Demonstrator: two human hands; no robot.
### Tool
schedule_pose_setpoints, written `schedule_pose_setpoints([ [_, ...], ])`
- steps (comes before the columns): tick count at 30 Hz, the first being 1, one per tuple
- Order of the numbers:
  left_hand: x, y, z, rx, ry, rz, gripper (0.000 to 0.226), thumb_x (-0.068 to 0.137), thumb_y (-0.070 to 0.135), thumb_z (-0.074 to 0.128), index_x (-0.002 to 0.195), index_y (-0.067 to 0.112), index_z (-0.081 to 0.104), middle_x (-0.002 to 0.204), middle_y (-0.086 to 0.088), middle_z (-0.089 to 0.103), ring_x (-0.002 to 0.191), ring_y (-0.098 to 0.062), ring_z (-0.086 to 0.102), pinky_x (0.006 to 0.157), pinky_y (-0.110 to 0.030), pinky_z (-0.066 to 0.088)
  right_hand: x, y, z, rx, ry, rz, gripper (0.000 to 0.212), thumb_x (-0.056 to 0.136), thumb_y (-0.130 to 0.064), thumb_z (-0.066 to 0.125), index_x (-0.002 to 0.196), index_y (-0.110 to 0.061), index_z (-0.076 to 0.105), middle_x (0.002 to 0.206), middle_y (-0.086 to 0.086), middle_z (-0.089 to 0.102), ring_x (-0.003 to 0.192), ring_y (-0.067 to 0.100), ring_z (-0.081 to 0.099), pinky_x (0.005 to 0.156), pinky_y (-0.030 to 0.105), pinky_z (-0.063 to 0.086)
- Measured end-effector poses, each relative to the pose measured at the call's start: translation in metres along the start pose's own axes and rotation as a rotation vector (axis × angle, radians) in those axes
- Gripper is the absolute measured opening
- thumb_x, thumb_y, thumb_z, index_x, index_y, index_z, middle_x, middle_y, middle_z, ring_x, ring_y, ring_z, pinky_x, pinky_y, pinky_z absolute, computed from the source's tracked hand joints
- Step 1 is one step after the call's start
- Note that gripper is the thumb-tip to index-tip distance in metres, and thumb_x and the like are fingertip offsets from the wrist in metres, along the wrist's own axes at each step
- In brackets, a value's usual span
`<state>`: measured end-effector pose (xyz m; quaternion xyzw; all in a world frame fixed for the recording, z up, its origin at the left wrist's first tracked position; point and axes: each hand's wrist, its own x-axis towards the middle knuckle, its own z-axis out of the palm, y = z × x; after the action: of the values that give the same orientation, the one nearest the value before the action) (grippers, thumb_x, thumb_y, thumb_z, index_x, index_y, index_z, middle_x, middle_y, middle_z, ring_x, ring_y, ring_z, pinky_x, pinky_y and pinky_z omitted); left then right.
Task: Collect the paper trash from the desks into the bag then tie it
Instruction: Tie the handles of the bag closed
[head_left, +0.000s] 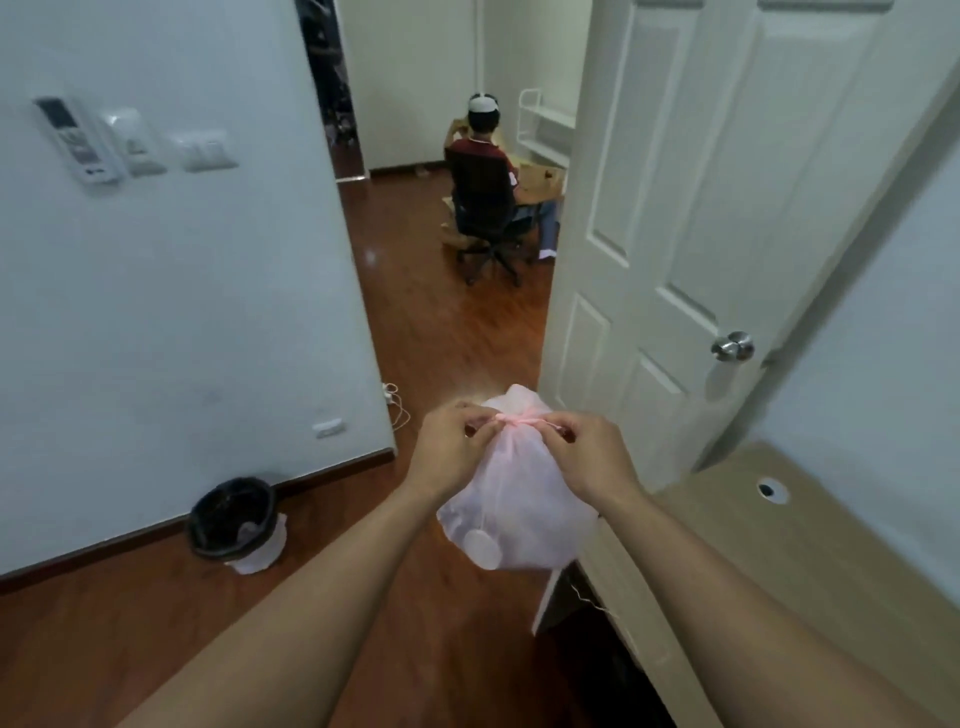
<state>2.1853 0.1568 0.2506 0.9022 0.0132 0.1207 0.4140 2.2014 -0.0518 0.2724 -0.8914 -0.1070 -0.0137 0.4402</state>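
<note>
Pink, thin and see-through, the plastic trash bag (514, 499) hangs at the lower centre of the frame, above the wood floor (441, 338), just left of the beige desk (810, 561). My left hand (452, 447) and right hand (592, 457) each pinch 1 end of the pink drawstring (519, 420) at its cinched neck

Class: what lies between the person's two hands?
Head view: the gathered neck of the pink bag, cinched by a pink string, lies between the left hand and right hand.

Dim, even indoor light; soft overall blur; wide-angle bending at edges.
</note>
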Motion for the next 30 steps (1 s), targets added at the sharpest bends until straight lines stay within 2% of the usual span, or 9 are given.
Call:
schedule_pose_setpoints([
  [2, 0.006, -0.029, -0.024, -0.010, 0.039, -0.056, 0.017, 0.099, 0.028, 0.074, 0.112, 0.026, 0.085, 0.101, 0.012, 0.073, 0.092, -0.006, 0.067, 0.086, -0.027, 0.055, 0.020, -0.017, 0.032, -0.012, -0.043, -0.036, 0.019, 0.106, -0.024, 0.069, 0.115, -0.022, 0.086, 0.108, -0.008, 0.083, 0.091, 0.006, 0.067, 0.073, 0.001, 0.038],
  [6, 0.011, -0.081, -0.070, -0.013, 0.088, -0.163, 0.015, 0.100, 0.028, 0.074, 0.110, 0.026, 0.085, 0.101, 0.008, 0.075, 0.091, -0.008, 0.067, 0.082, -0.026, 0.053, 0.050, -0.049, 0.098, 0.001, -0.124, -0.071, 0.020, 0.109, -0.022, 0.063, 0.114, -0.019, 0.082, 0.099, -0.013, 0.072, 0.094, 0.010, 0.065, 0.070, 0.002, 0.040],
  [12, -0.001, -0.148, -0.132, -0.076, 0.183, -0.315, 0.016, 0.099, 0.035, 0.076, 0.108, 0.026, 0.085, 0.108, 0.009, 0.079, 0.098, -0.009, 0.071, 0.087, -0.023, 0.052, 0.075, -0.088, 0.191, 0.099, -0.236, -0.133, 0.015, 0.109, -0.021, 0.060, 0.101, -0.021, 0.073, 0.103, -0.004, 0.076, 0.088, 0.004, 0.065, 0.073, 0.005, 0.042],
  [16, -0.015, -0.190, -0.168, -0.069, 0.238, -0.394, 0.017, 0.097, 0.034, 0.078, 0.107, 0.023, 0.086, 0.106, 0.009, 0.081, 0.096, -0.009, 0.073, 0.084, -0.022, 0.051, 0.088, -0.112, 0.244, 0.119, -0.329, -0.215, 0.015, 0.109, -0.019, 0.060, 0.100, -0.023, 0.072, 0.104, -0.002, 0.076, 0.094, 0.014, 0.068, 0.077, 0.017, 0.045],
  [19, -0.026, -0.223, -0.194, -0.103, 0.295, -0.481, 0.017, 0.096, 0.033, 0.080, 0.106, 0.022, 0.086, 0.105, 0.010, 0.082, 0.098, -0.007, 0.075, 0.089, -0.026, 0.056, 0.098, -0.131, 0.289, 0.092, -0.418, -0.242, 0.014, 0.109, -0.022, 0.061, 0.102, -0.022, 0.072, 0.107, -0.001, 0.077, 0.099, 0.017, 0.069, 0.087, 0.032, 0.051],
  [21, -0.033, -0.243, -0.208, -0.109, 0.327, -0.524, 0.017, 0.095, 0.034, 0.081, 0.107, 0.022, 0.087, 0.105, 0.011, 0.083, 0.098, -0.004, 0.075, 0.090, -0.024, 0.057, 0.107, -0.139, 0.319, 0.075, -0.482, -0.257, 0.014, 0.109, -0.024, 0.061, 0.104, -0.021, 0.073, 0.109, 0.002, 0.077, 0.101, 0.020, 0.070, 0.090, 0.037, 0.053],
  [23, -0.036, -0.259, -0.222, -0.126, 0.354, -0.565, 0.016, 0.096, 0.031, 0.081, 0.107, 0.022, 0.087, 0.103, 0.012, 0.083, 0.094, -0.001, 0.075, 0.085, -0.020, 0.056, 0.117, -0.149, 0.347, 0.068, -0.529, -0.286, 0.015, 0.109, -0.025, 0.061, 0.107, -0.018, 0.074, 0.111, 0.003, 0.077, 0.101, 0.021, 0.070, 0.089, 0.035, 0.051],
  [27, -0.029, -0.294, -0.249, -0.142, 0.426, -0.651, 0.014, 0.097, 0.026, 0.081, 0.107, 0.018, 0.086, 0.097, 0.007, 0.084, 0.084, -0.006, 0.076, 0.071, -0.012, 0.053, 0.142, -0.171, 0.399, 0.070, -0.609, -0.334, 0.017, 0.110, -0.024, 0.059, 0.107, -0.015, 0.074, 0.109, 0.003, 0.075, 0.097, 0.017, 0.063, 0.081, 0.026, 0.039],
  [30, -0.017, -0.319, -0.269, -0.140, 0.465, -0.693, 0.010, 0.095, 0.031, 0.082, 0.100, 0.024, 0.086, 0.092, 0.010, 0.083, 0.081, -0.004, 0.073, 0.076, -0.019, 0.055, 0.163, -0.187, 0.437, 0.122, -0.640, -0.385, 0.015, 0.109, -0.024, 0.058, 0.098, -0.025, 0.068, 0.105, 0.001, 0.071, 0.102, 0.020, 0.065, 0.086, 0.031, 0.045],
])
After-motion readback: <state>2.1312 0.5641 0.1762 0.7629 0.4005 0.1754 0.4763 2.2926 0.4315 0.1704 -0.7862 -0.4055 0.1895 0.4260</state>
